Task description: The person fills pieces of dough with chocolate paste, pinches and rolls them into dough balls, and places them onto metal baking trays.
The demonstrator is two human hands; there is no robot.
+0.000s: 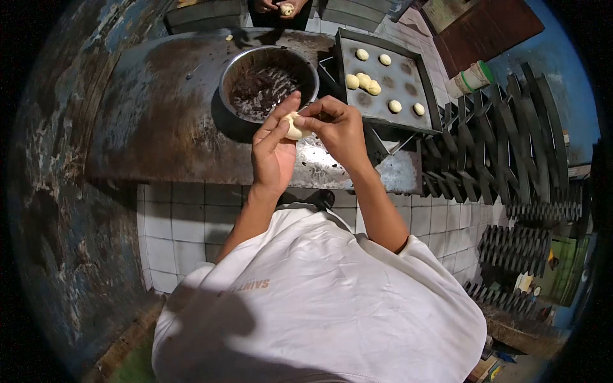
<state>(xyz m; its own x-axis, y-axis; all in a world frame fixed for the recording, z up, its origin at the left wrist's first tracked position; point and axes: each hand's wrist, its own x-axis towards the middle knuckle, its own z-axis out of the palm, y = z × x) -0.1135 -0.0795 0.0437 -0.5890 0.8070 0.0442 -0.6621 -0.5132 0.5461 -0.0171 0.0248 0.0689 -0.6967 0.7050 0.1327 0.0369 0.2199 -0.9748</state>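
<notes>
Between my two hands is a pale dough ball (pixel 295 129), held above the near edge of the worn table. My left hand (pixel 273 148) cups it from the left, with the thumb against its side. The fingers of my right hand (pixel 335 127) pinch the dough at its top right. Just behind my hands stands a round metal bowl (pixel 225 89) with dark, crumbly filling (pixel 262 89) inside. To the right, a dark baking tray (pixel 408 76) carries several dough balls (pixel 395 106), a few of them bunched together at its left side.
Across the table (pixel 159 127), another person's hands (pixel 276 6) hold a dough piece (pixel 287 9). Stacked dark metal trays (pixel 511 140) fill the right side. A white bucket with a green lid (pixel 476 76) stands behind them. Dark crumbs lie near the table's front edge.
</notes>
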